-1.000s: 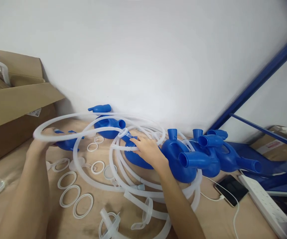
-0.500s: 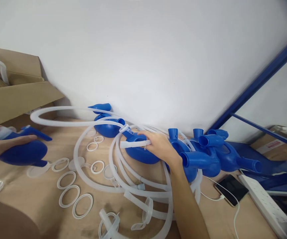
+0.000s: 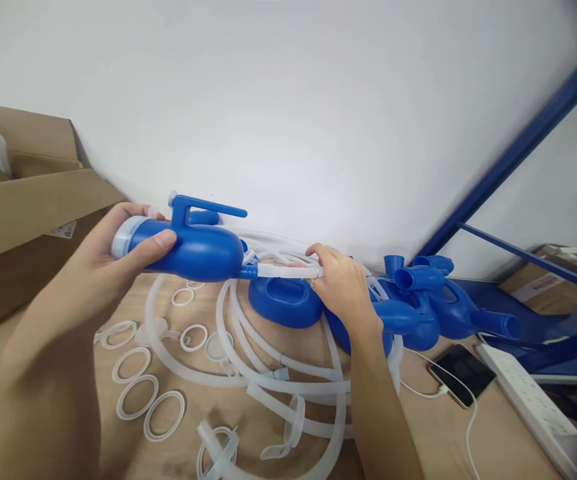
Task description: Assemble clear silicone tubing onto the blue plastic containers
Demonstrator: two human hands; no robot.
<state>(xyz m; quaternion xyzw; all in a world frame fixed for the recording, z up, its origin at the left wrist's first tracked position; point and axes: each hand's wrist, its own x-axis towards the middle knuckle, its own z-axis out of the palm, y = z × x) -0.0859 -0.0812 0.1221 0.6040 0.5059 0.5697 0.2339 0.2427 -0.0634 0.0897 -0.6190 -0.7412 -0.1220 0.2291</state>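
My left hand (image 3: 133, 247) is wrapped round the capped end of a blue bottle (image 3: 201, 252), which lies sideways in the air with its handle up. A white translucent cap (image 3: 124, 237) covers the bottle's left end. From the right, my right hand (image 3: 336, 277) grips a white tube (image 3: 286, 271) between its fingers. The tube's end meets the bottle's small ribbed spout (image 3: 248, 271); how far it is pushed on cannot be told. Behind and below are coils of white tubing (image 3: 278, 383) and another blue bottle (image 3: 286, 303) on the table.
Several white rings (image 3: 164, 415) lie at the front left. An open cardboard box (image 3: 23, 207) stands at the left. More blue bottles (image 3: 421, 310), a phone (image 3: 462, 375) with a cable and a white power strip (image 3: 528, 397) are at the right, beside a blue metal frame (image 3: 523, 163).
My left hand has brought the blue bottle from the far left to the middle and raised it. Its spout now meets the tube end, and my right hand has shifted slightly right.
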